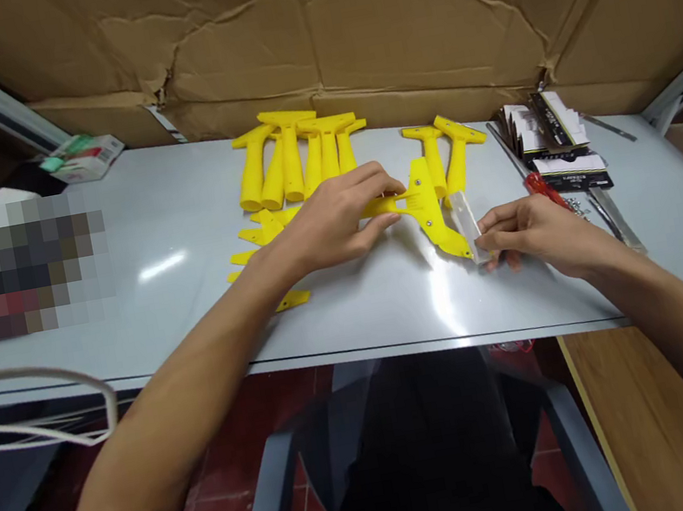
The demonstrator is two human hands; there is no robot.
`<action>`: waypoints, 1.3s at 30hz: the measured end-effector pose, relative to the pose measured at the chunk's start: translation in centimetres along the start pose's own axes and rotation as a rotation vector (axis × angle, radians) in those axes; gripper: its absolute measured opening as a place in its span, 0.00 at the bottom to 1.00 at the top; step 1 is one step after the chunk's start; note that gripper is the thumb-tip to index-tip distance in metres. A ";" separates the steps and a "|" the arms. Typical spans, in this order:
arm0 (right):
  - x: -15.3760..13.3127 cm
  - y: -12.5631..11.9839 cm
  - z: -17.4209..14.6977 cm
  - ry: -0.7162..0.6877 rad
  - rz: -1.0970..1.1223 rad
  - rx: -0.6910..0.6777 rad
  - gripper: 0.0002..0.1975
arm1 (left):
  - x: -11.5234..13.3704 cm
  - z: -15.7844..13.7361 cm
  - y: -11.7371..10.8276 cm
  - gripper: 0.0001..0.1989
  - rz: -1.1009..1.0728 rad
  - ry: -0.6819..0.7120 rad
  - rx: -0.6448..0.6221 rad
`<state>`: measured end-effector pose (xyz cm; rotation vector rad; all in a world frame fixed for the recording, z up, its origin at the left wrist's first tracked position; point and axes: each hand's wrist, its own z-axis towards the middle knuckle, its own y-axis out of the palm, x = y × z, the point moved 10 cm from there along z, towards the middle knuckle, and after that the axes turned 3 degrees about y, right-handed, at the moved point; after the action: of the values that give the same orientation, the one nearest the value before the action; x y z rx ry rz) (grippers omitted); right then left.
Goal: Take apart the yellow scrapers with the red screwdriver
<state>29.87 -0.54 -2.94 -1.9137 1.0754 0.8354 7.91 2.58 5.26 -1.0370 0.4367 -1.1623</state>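
My left hand (pixel 351 214) is closed round the handle of a yellow scraper (pixel 433 213), whose wide, screwed head points right. In my right hand (pixel 526 233) a see-through plastic strip (pixel 468 224), perhaps a blade cover, is pinched between thumb and fingers. It stands close along the outer edge of the scraper head; I cannot tell whether they touch. Several yellow scraper handles (pixel 293 158) lie grouped behind my left hand, and two more yellow scrapers (pixel 458 148) lie beyond the held head. Loose yellow plastic pieces (pixel 292 299) are partly hidden by my left forearm.
A red-handled screwdriver (pixel 545 189) lies beside small screws (pixel 576 205) at right. Black-and-white blade boxes (pixel 570 169) and more see-through strips (pixel 618 220) are near them. Cardboard (pixel 310 41) walls the table's back. A small box (pixel 92 157) stands at back left; a white cable (pixel 107 402) hangs at front left.
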 end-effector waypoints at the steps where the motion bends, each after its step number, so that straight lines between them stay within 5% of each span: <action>1: 0.1 -0.2 -0.1 -0.006 -0.013 0.000 0.29 | -0.1 0.0 0.0 0.12 0.011 -0.015 -0.004; 12: 0.9 -3.7 -1.5 0.026 -0.249 0.069 0.35 | -1.0 -0.1 0.0 0.12 0.053 -0.152 -0.013; 18: 0.3 -5.5 -1.8 0.023 -0.582 0.176 0.32 | -0.3 -0.1 0.0 0.11 0.058 -0.080 0.027; 21: -2.9 -4.8 -1.8 -0.147 -0.810 0.282 0.21 | 0.2 0.0 0.2 0.10 0.069 -0.036 0.041; 24: -7.6 -2.6 -2.1 -0.462 -0.836 0.394 0.15 | 0.7 0.1 0.1 0.08 0.102 0.008 0.069; 30: -11.3 3.3 -2.1 -1.061 -0.785 0.294 0.18 | 1.1 0.1 0.0 0.09 0.340 0.064 0.116; 33: -9.9 4.4 -2.0 -1.172 -0.872 0.299 0.19 | 1.2 0.0 0.5 0.10 0.442 0.100 0.111; 39: -7.9 5.1 -1.7 -1.164 -1.063 0.374 0.23 | 1.3 0.1 1.0 0.14 0.494 0.084 0.096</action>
<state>22.29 -0.71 2.76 -1.0495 -0.4602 0.7886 9.04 1.50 4.72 -0.7405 0.6551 -0.7757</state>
